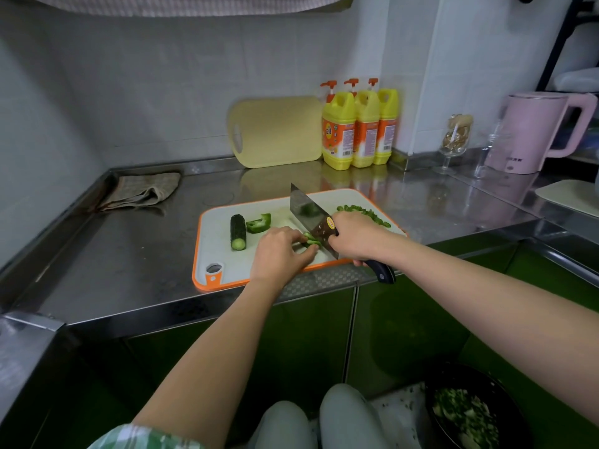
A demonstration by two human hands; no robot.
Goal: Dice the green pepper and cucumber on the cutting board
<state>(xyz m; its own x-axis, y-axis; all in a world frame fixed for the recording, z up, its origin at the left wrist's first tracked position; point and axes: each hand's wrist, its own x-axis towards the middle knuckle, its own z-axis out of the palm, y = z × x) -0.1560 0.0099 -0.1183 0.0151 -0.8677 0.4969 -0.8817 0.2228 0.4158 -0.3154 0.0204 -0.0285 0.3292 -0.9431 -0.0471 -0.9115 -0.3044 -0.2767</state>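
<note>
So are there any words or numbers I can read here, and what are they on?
Nothing reads clearly.
Orange labels on the three yellow plastic pump bottles: print and a barcode, too blurred.
Round yellow-and-red sticker on the steel cleaver: too small.
Dark print low on the pink plastic kettle: blurred.

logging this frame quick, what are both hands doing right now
Left hand: holds the green pepper strips against the cutting board.
Right hand: grips the cleaver by its handle.
</note>
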